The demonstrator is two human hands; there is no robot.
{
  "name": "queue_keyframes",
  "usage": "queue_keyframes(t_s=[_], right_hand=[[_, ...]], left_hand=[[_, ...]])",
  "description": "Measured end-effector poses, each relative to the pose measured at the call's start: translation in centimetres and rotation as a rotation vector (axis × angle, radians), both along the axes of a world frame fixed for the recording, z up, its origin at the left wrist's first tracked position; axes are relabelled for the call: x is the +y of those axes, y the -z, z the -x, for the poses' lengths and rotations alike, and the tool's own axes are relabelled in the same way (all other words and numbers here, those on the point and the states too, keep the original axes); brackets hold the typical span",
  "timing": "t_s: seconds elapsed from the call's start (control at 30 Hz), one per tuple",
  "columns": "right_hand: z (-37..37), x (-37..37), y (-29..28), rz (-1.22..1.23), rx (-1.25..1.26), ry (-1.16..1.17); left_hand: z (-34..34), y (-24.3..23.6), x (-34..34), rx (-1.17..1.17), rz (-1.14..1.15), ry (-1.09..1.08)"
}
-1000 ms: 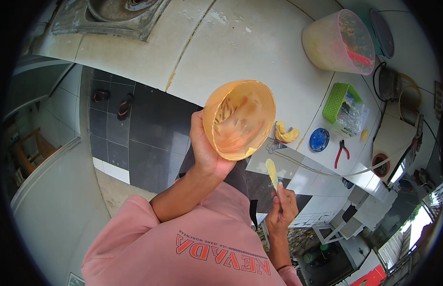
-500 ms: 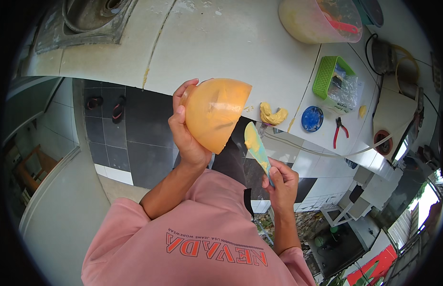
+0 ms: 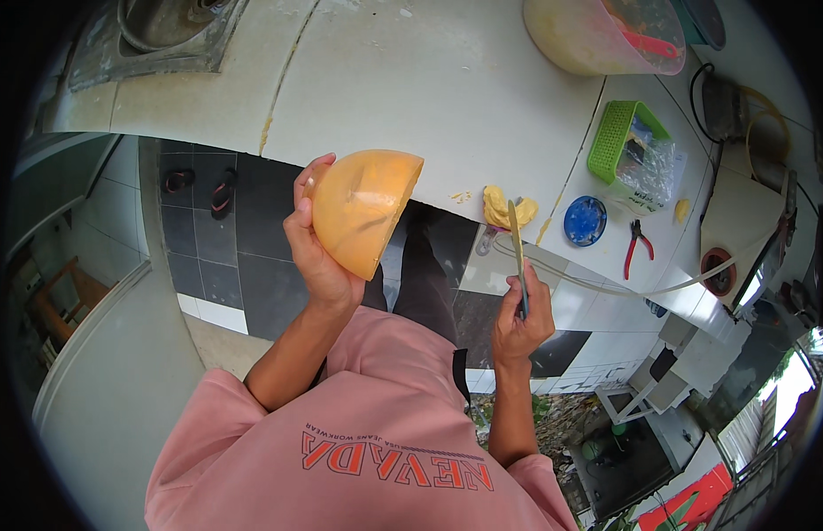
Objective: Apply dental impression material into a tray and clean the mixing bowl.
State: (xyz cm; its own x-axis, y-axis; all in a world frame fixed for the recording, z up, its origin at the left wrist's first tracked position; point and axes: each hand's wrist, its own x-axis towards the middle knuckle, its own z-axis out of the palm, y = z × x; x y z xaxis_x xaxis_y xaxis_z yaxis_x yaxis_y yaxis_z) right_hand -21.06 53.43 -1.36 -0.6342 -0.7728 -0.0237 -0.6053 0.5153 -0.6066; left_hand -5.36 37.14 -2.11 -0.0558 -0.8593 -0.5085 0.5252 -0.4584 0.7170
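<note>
Orange plastic, thin and stiff by the look of it: the bowl [image 3: 363, 211] is tipped on its side, mouth facing roughly two o'clock, above the counter [image 3: 411, 80] edge. The left hand [image 3: 316, 243] cups it from behind, fingers wrapped over the rim and the thumb against the domed back. I judge it light but slick where batter may coat it, so the rim is the sure hold. The right hand [image 3: 519, 320] is closed around the lower end of a slim yellowish spatula [image 3: 516, 243], blade pointing to twelve o'clock. At one o'clock from the blade lies a yellow dough lump [image 3: 507, 209]. The bowl's inside is turned away and cannot be seen.
</note>
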Motion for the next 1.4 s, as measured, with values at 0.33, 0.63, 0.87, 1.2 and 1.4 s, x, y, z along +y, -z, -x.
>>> queue_keyframes(t_s=[0.33,0.63,0.87,1.2,1.4], right_hand=[[2.5,0.2,-3.2,-0.01,0.071,0.036],[3.6,0.1,-3.2,-0.037,0.12,-0.081],[3.5,0.6,-2.9,-0.03,0.183,-0.13],[3.6,0.2,-3.1,-0.039,0.165,-0.132],[3.7,-0.5,-3.4,-0.099,0.163,-0.153]], left_hand=[[-1.3,-0.1,-0.1,-0.015,-0.006,-0.026],[-2.5,0.3,0.0,0.014,-0.029,-0.038],[-3.1,0.8,-0.1,0.015,-0.03,-0.069],[-3.6,1.1,0.1,0.024,-0.052,-0.093],[-3.8,1.3,0.2,0.028,-0.067,-0.12]])
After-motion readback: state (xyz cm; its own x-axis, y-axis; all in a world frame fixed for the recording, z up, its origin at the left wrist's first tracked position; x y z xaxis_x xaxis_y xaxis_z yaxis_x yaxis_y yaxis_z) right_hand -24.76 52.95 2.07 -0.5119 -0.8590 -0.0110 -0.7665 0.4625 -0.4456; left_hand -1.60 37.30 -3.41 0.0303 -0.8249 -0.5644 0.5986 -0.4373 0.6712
